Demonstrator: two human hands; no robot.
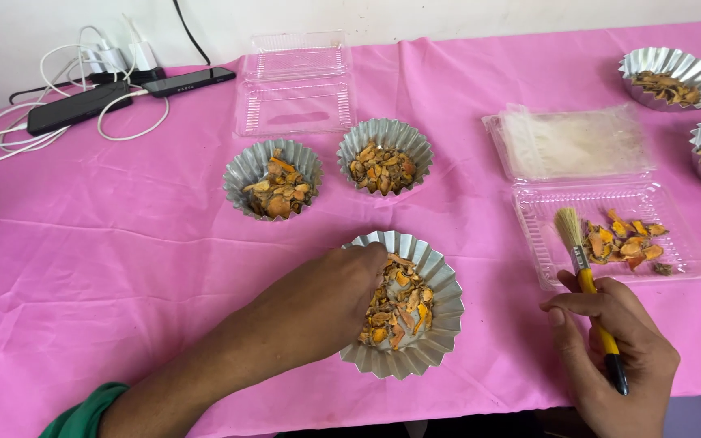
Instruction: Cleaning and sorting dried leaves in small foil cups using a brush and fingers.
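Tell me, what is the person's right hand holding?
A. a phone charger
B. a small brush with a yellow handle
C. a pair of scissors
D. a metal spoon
B: the right hand grips a small brush with a yellow handle, bristles pointing up beside the clear plastic tray of orange dried pieces.

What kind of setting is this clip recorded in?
Likely a makeshift sorting or packing table, not a factory line: a pink cloth covers it, fluted foil cups hold dried orange slices, clear clamshell boxes lie open, and phones charge by the wall.
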